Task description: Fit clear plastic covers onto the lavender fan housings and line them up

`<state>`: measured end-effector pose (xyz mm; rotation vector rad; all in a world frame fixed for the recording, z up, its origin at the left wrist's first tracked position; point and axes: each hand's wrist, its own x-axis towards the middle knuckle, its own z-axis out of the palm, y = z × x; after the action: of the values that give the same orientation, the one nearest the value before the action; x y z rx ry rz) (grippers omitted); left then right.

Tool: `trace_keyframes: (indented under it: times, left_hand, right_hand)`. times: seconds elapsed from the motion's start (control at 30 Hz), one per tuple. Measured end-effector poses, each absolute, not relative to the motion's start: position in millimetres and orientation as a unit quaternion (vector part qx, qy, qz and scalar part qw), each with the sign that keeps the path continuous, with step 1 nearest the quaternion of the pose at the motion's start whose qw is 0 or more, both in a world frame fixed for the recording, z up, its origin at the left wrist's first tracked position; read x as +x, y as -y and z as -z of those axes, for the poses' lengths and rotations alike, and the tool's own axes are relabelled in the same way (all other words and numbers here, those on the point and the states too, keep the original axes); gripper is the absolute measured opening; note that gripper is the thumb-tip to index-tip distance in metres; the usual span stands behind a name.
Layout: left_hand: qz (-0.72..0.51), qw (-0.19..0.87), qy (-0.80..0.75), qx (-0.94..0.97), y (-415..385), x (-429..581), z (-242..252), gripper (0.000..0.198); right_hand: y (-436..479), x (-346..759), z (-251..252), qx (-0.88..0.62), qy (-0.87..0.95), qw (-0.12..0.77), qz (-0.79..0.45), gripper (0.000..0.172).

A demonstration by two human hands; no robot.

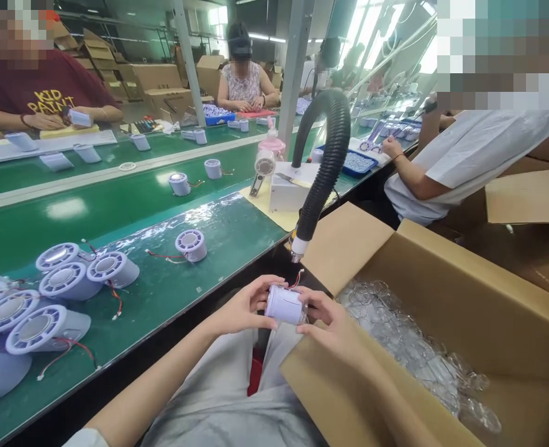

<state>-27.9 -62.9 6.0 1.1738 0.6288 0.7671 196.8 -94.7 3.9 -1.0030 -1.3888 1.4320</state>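
Head view: both hands [286,307] grip a lilac fan housing [284,304].

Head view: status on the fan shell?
Left grip and right grip both shut on fan shell. Red wires at its top. Hose nozzle just above, apart.

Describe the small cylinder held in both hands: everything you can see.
The cylinder is pale lilac, smooth and plastic-looking, lying on its side above the lap. Thin red wires stick out at its upper far edge. The left hand grips its left end, the right hand its right end. It sits beside the open cardboard box.
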Motion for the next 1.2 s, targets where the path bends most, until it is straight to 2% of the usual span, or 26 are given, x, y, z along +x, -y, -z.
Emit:
trace_keyframes:
  times: [0.13,0.3,0.57,0.9,1.2]
  left_hand:
    - [-0.339,0.663,-0.291,0.601,98.5,-40.8,-21.1,0.072]
    - [-0.337,0.632,-0.285,0.636,120.7,-50.6,-32.5,0.072]
    - [-0.331,0.612,-0.288,0.658,134.3,-57.5,-39.5,0.075]
    - [-0.340,0.586,-0.286,0.678,139.7,-62.4,-39.2,0.078]
    - [-0.326,0.613,-0.302,0.653,141.9,-63.9,-40.9,0.077]
  right_hand:
    - [117.2,197.4,-26.6,-0.391,0.663,0.377,-0.516,0.037]
    - [132.2,192.3,-42.6,-0.387,0.657,0.321,-0.562,0.041]
    - [142.3,186.3,-49.3,-0.390,0.552,0.295,-0.676,0.040]
    - [142.4,177.9,-48.8,-0.391,0.493,0.286,-0.723,0.044]
    - [147.0,174.2,-38.8,-0.396,0.450,0.261,-0.756,0.043]
